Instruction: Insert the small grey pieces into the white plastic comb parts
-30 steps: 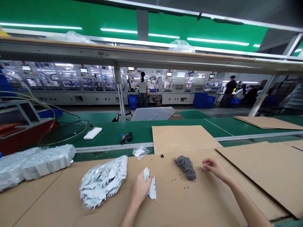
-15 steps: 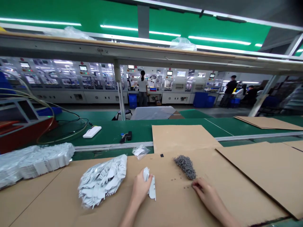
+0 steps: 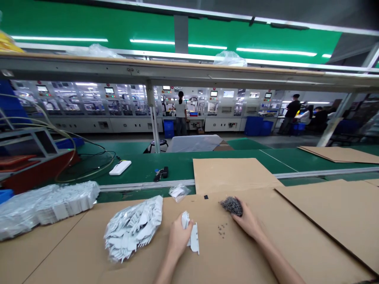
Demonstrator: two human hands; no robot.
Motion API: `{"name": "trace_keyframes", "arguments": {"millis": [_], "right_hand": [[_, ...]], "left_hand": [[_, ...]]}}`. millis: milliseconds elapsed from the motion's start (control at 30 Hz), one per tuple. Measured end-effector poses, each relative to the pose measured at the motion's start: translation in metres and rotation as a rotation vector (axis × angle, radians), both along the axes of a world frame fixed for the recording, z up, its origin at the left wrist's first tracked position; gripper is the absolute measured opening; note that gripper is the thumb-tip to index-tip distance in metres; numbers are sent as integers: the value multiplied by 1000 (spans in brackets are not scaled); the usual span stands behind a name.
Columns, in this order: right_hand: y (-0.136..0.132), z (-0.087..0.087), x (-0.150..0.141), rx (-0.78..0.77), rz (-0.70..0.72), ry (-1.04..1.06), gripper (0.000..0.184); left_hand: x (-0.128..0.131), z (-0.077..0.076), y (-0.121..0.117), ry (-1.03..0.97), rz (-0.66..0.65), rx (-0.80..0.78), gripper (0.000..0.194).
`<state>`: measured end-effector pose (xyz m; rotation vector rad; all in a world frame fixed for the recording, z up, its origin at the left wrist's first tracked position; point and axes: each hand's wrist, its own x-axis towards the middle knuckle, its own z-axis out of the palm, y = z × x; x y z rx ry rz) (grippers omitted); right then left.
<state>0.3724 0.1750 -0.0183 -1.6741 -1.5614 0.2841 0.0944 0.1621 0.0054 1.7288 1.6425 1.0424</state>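
My left hand (image 3: 179,236) is closed around several flat white plastic pieces (image 3: 194,238), whose ends stick out above and beside the thumb. At the heap of small grey parts (image 3: 231,206), my right hand (image 3: 248,219) curves around its right side, thumb and fingers apart. Its far fingertips are partly hidden by the heap. A few loose grey bits (image 3: 222,230) lie on the cardboard just below the heap. Left of my left hand is a clear bag (image 3: 134,228) full of similar white plastic pieces.
Cardboard (image 3: 207,268) covers the near worktop, with more sheets (image 3: 331,213) on the right. Wrapped white stacks (image 3: 50,207) lie at left. A small clear bag (image 3: 179,192), keys (image 3: 161,173) and a white device (image 3: 120,167) sit farther back. A shelf beam (image 3: 189,73) crosses above.
My right hand has moved up and slightly left, from the loose bits to the heap's right side. The heap looks more compact. My left hand still holds the white pieces; the view has shifted slightly.
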Motion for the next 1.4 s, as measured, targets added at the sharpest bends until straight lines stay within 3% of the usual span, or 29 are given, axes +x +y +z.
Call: {"name": "trace_keyframes", "arguments": {"millis": [167,300,433,533,700,900,1100,1400], "right_hand": [[1,-3,23,111,60,370,57],[-1,2,27,80,36,597,59],[-3,3,23,56,62,648,53],[-6,5,19,29,73,638,43],[-5,7,16,139,162,534,49],[-1,5,17,145,237,495,59],[-7,10,13,85,289,491,61],[-9,8,12,92,261,412,58]], "left_hand": [[0,-4,-1,-28,-8,-8,13],[11,-4,1,-74,13,-10,14],[50,5,9,-153,-60,-16,15],[91,9,21,-375,-147,-94,19],[140,-2,37,-479,-151,-171,23],[134,-16,38,-522,-99,-143,25],[124,-19,41,-586,-88,-170,25],[125,-14,33,-615,-241,-247,34]]}}
